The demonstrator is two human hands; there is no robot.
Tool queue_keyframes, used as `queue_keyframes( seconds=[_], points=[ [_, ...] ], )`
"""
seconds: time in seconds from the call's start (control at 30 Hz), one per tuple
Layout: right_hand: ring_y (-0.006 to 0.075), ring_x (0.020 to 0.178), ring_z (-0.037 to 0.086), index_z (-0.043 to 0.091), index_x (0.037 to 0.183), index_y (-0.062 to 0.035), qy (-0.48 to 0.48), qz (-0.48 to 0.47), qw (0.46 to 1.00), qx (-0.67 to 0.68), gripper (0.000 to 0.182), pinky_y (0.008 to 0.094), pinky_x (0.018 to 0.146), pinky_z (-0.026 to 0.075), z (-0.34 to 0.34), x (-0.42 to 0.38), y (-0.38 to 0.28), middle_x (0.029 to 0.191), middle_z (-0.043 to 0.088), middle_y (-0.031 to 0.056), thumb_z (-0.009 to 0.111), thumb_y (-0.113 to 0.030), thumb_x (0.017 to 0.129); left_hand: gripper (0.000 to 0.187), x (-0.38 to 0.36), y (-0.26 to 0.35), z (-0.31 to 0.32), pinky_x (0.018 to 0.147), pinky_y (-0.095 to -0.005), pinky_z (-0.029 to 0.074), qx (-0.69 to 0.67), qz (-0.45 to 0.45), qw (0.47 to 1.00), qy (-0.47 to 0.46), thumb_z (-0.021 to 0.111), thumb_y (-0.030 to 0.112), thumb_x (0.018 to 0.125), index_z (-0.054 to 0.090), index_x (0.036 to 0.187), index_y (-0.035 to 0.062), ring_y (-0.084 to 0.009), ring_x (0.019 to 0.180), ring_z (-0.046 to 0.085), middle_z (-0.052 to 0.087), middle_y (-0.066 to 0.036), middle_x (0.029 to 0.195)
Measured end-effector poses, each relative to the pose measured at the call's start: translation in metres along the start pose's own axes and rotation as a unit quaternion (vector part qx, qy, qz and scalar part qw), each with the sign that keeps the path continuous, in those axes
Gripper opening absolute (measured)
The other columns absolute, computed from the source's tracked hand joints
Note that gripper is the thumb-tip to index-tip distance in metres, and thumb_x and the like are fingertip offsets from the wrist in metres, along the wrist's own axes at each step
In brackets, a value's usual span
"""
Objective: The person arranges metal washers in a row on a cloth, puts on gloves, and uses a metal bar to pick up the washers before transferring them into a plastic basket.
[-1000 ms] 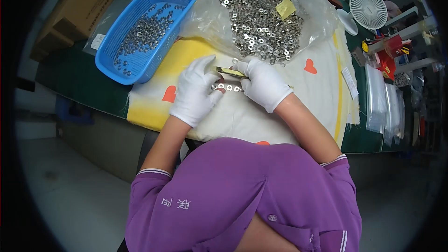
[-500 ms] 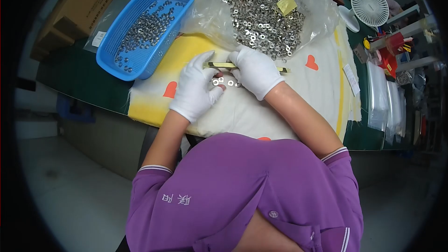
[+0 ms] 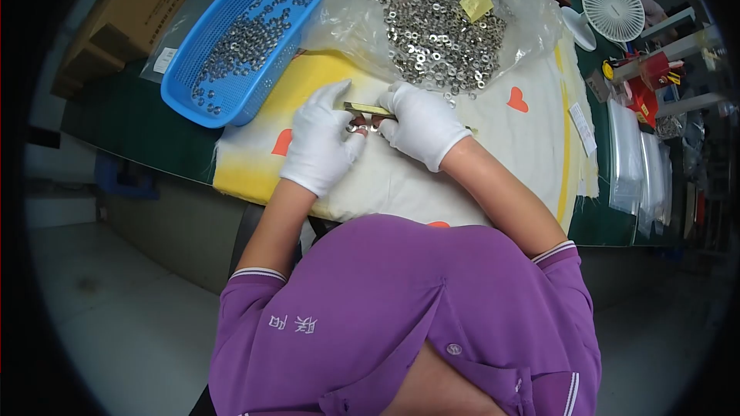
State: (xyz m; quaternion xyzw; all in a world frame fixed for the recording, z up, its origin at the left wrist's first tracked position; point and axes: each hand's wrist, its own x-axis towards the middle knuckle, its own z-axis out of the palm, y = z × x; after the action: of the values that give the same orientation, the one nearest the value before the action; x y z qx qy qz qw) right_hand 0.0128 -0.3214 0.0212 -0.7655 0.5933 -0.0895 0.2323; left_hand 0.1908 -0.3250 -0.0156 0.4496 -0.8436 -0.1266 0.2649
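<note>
Both my hands wear white gloves, with some fingertips bare. My left hand (image 3: 320, 142) curls its thumb and a fingertip around small metal washers (image 3: 374, 129), its index finger raised. My right hand (image 3: 424, 123) grips a narrow flat bar (image 3: 370, 109), dark with a brass-coloured edge. The bar's left end reaches my left fingers; most of its right part is hidden under my right hand. Right fingertips are also close to the washers. Behind my hands lies a clear plastic bag (image 3: 331, 31) spread open, holding a large heap of washers (image 3: 432, 23).
A blue perforated basket (image 3: 176, 96) with shiny small metal parts stands at left. A yellow note (image 3: 476, 4) lies on the heap. Cardboard boxes (image 3: 142, 11) are at far left, a white fan (image 3: 613, 8) at far right. A cloth with hearts (image 3: 509, 162) covers the green table (image 3: 146, 135).
The bar has tilted, its right end lower, and my right hand covers more of it. My hands have closed in on the washers, which now sit closer together.
</note>
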Motion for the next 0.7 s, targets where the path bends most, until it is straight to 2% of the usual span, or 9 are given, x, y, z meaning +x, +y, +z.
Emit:
queue_keyframes(
  seconds=[0.3, 0.37, 0.4, 0.5, 0.53, 0.57, 0.63, 0.67, 0.7],
  points=[
    [0.0358, 0.086, 0.061, 0.065, 0.091, -0.0034, 0.013, -0.039, 0.998, 0.046, 0.021, 0.0418, 0.077, 0.048, -0.014, -0.009, 0.017, 0.094, 0.06, 0.0198, 0.062, -0.021, 0.081, 0.018, -0.001, 0.0, -0.003, 0.094, -0.0391, 0.044, -0.021, 0.004, 1.0, -0.008, 0.07, 0.009, 0.068, 0.067, 0.084, 0.0014, -0.0342, 0.111, 0.052, 0.052, -0.019, 0.124],
    [0.0356, 0.085, 0.06, 0.062, 0.095, -0.0007, 0.109, -0.003, 0.985, 0.134, 0.026, 0.0407, 0.075, 0.047, -0.032, -0.021, 0.022, 0.091, 0.06, 0.0211, 0.061, -0.024, 0.083, 0.017, -0.001, -0.001, -0.003, 0.092, -0.0389, 0.044, -0.047, -0.001, 0.999, -0.017, 0.07, 0.007, 0.068, 0.065, 0.083, 0.0014, -0.0343, 0.111, 0.052, 0.052, -0.02, 0.124],
    [0.0343, 0.084, 0.059, 0.06, 0.1, 0.001, 0.137, -0.014, 0.98, 0.143, 0.028, 0.0382, 0.076, 0.046, -0.037, -0.026, 0.032, 0.089, 0.059, 0.0212, 0.059, -0.023, 0.087, 0.018, -0.003, -0.007, -0.001, 0.094, -0.0407, 0.043, -0.055, -0.015, 0.998, -0.018, 0.07, 0.009, 0.068, 0.065, 0.084, 0.0036, -0.0355, 0.112, 0.051, 0.052, -0.02, 0.124],
    [0.0326, 0.083, 0.057, 0.059, 0.104, 0.0016, 0.196, -0.001, 0.961, 0.193, 0.027, 0.0362, 0.077, 0.045, -0.049, -0.045, 0.057, 0.088, 0.058, 0.0203, 0.058, -0.02, 0.088, 0.021, -0.004, -0.016, 0.0, 0.094, -0.0424, 0.041, -0.044, -0.026, 0.999, -0.009, 0.071, 0.009, 0.067, 0.064, 0.086, 0.0058, -0.0368, 0.112, 0.05, 0.051, -0.02, 0.124],
    [0.0298, 0.081, 0.056, 0.058, 0.108, 0.0012, 0.243, -0.04, 0.954, 0.174, 0.027, 0.0344, 0.077, 0.045, -0.046, -0.049, 0.066, 0.087, 0.057, 0.0191, 0.056, -0.017, 0.089, 0.022, -0.004, -0.017, 0.001, 0.094, -0.0421, 0.041, -0.022, -0.029, 0.999, 0.005, 0.071, 0.008, 0.067, 0.064, 0.087, 0.0059, -0.0368, 0.112, 0.05, 0.051, -0.021, 0.124],
    [0.0298, 0.081, 0.056, 0.058, 0.108, 0.0012, 0.245, -0.036, 0.953, 0.172, 0.027, 0.0344, 0.077, 0.045, -0.045, -0.055, 0.072, 0.087, 0.057, 0.0191, 0.056, -0.017, 0.089, 0.022, -0.002, -0.016, 0.001, 0.094, -0.0421, 0.041, -0.024, -0.026, 0.999, 0.003, 0.071, 0.008, 0.067, 0.064, 0.087, 0.0059, -0.0368, 0.112, 0.05, 0.051, -0.021, 0.124],
    [0.0266, 0.078, 0.056, 0.057, 0.113, -0.0006, 0.222, -0.008, 0.959, 0.178, 0.028, 0.0343, 0.074, 0.045, -0.045, -0.067, 0.07, 0.085, 0.057, 0.0173, 0.054, -0.015, 0.089, 0.025, 0.001, -0.012, -0.003, 0.093, -0.0427, 0.041, 0.064, -0.019, 0.997, 0.048, 0.072, 0.009, 0.066, 0.063, 0.09, 0.006, -0.0364, 0.11, 0.05, 0.052, -0.02, 0.122],
    [0.0266, 0.078, 0.056, 0.057, 0.113, -0.0006, 0.224, -0.007, 0.958, 0.179, 0.028, 0.0343, 0.074, 0.045, -0.045, -0.071, 0.065, 0.085, 0.057, 0.0173, 0.054, -0.015, 0.089, 0.025, 0.003, -0.008, -0.005, 0.093, -0.0427, 0.041, 0.065, -0.017, 0.997, 0.047, 0.072, 0.009, 0.066, 0.063, 0.09, 0.006, -0.0364, 0.11, 0.05, 0.052, -0.02, 0.122],
    [0.0231, 0.081, 0.057, 0.058, 0.117, -0.0029, 0.165, 0.003, 0.968, 0.186, 0.03, 0.0319, 0.077, 0.045, -0.044, -0.073, 0.058, 0.088, 0.06, 0.0144, 0.055, -0.014, 0.089, 0.027, 0.004, -0.001, -0.007, 0.089, -0.0399, 0.043, 0.003, -0.017, 0.998, 0.059, 0.073, 0.009, 0.067, 0.064, 0.092, 0.0058, -0.0321, 0.105, 0.053, 0.054, -0.017, 0.117]
  ],
)
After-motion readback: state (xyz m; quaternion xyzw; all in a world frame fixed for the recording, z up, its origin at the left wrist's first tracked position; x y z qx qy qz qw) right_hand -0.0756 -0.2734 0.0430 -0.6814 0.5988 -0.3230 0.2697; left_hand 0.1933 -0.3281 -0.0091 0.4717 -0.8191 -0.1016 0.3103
